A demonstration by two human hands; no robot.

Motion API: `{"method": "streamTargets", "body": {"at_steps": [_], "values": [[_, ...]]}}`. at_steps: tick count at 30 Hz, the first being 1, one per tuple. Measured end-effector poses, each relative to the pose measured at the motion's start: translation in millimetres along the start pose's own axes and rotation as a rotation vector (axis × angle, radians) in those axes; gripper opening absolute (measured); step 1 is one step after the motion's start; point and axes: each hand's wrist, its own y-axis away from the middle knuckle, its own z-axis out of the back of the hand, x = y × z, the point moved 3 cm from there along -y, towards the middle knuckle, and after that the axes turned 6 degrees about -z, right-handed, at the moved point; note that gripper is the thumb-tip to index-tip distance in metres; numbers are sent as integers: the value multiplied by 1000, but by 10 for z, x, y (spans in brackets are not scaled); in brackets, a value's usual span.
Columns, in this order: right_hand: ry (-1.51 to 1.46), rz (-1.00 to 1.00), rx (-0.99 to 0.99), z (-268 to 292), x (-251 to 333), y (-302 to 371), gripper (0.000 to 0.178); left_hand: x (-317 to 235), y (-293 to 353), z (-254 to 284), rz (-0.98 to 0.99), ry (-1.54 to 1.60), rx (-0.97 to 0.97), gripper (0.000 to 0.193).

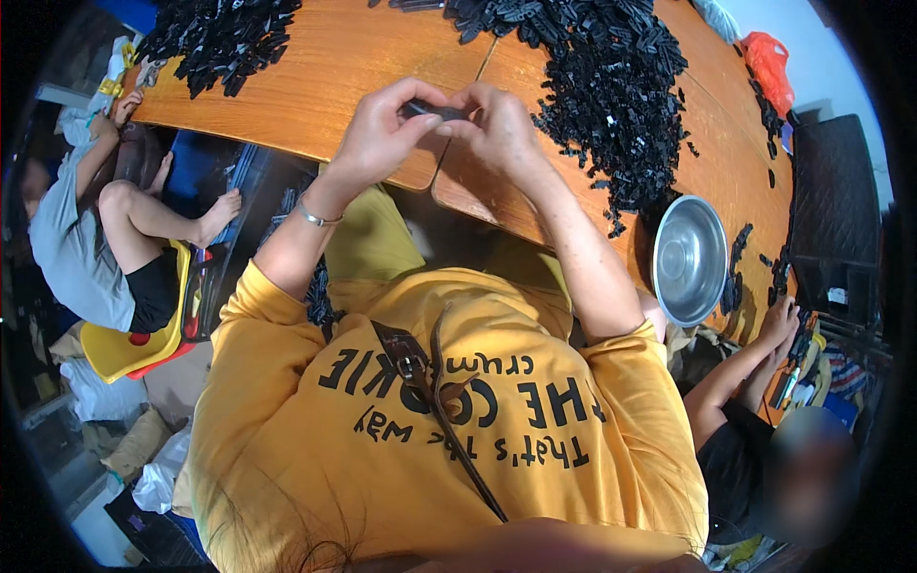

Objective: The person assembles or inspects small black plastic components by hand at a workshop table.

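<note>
Both my hands meet over the near edge of the wooden table [382, 57], fingertips pinched together. Between them is a small, long black plastic piece [435, 111]; its exact kind does not show. My left hand [380, 134] grips one end with thumb and fingers. At the other end, my right hand [497, 129] closes on it, its fingers partly hiding it. Just right of my right hand spreads a big heap of similar black pieces [611, 86]. Another dark heap [220, 43] lies at the far left of the table.
A shiny metal bowl [688, 260] sits at the table's right near edge. Farther right are scattered black pieces and a red plastic bag [767, 72]. A co-worker's hands [781, 325] are at the right side. Another person sits on a yellow chair [124, 349] at left.
</note>
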Motion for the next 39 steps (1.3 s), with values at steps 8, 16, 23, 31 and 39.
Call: {"method": "streamTargets", "body": {"at_steps": [8,16,23,31,39], "values": [[30,136,69,-87,-312,236,29,81,810,833,309,-498,216,20],[754,-69,-192,543,-787,98,18,236,567,1289,205,-710,-13,20],[695,-14,-117,479,-695,25,19,745,-1267,839,-237,-965,-222,34],[504,1,-109,430,-562,30,24,1197,-1977,722,-206,-962,-289,50],[402,53,-83,347,-460,70,21,1063,-1339,495,-335,-879,-288,40]]}}
